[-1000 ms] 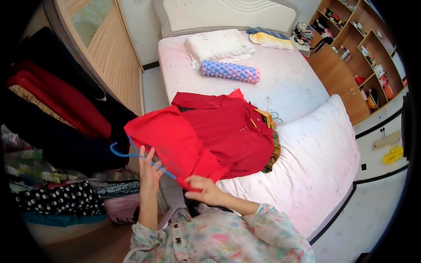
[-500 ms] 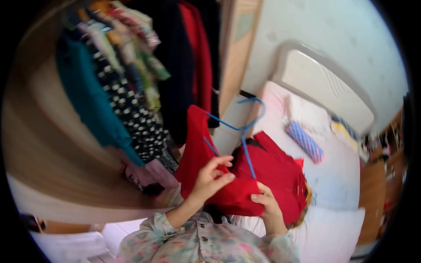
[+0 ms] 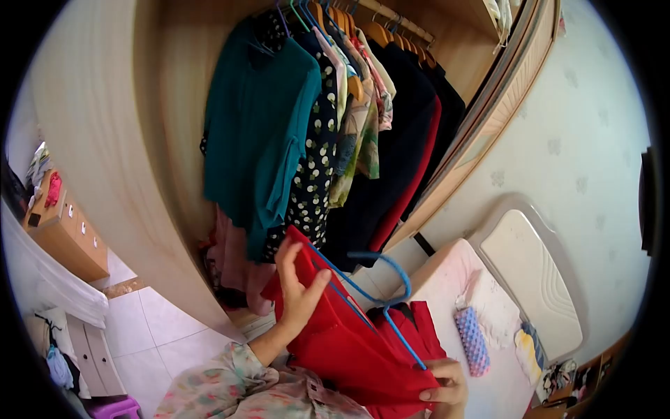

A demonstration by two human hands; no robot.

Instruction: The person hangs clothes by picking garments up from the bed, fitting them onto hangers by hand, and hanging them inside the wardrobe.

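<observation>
A red garment hangs spread on a blue hanger in front of my body, tilted, with the hook pointing up and away. My right hand is closed on the garment's right shoulder, at the end of the hanger's arm, thumb on top. At the other shoulder, my left hand lies against the cloth with its thumb and fingers apart. Behind the hanger, another piece of red clothing lies on the bed; the held garment partly covers it.
Ahead stands an open wardrobe, its rail full of clothes, a teal top nearest. To the right is a bed with a cream headboard and a blue patterned bolster. A purple stool stands at lower left.
The view has swung left toward the wardrobe. My left hand has moved from the middle of the red garment up to its left shoulder. My right hand keeps its grip.
</observation>
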